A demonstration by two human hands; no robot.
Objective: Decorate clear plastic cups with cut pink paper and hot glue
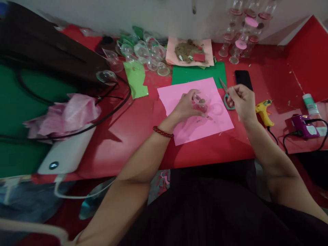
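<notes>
My left hand (186,106) is closed round a small clear plastic cup (200,100) above a pink sheet of paper (187,131). A small brown lump shows in the cup. Pencil-like marks and a drawn or pressed circle are visible on the sheet. My right hand (241,100) hovers at the sheet's right edge, fingers curled and pinched together; whether anything is between them is hidden. Just left of it lie scissors (226,97) with grey-green handles, partly overlapped by the fingers.
Clear plastic cups (143,51) cluster at the back left. Brown material (188,51) rests on peach paper. Stacked cup pieces (238,44) stand at the back right. A phone (243,78), a yellow glue gun (265,111) and a purple adapter (303,126) lie right; a black cable (123,104) crosses left.
</notes>
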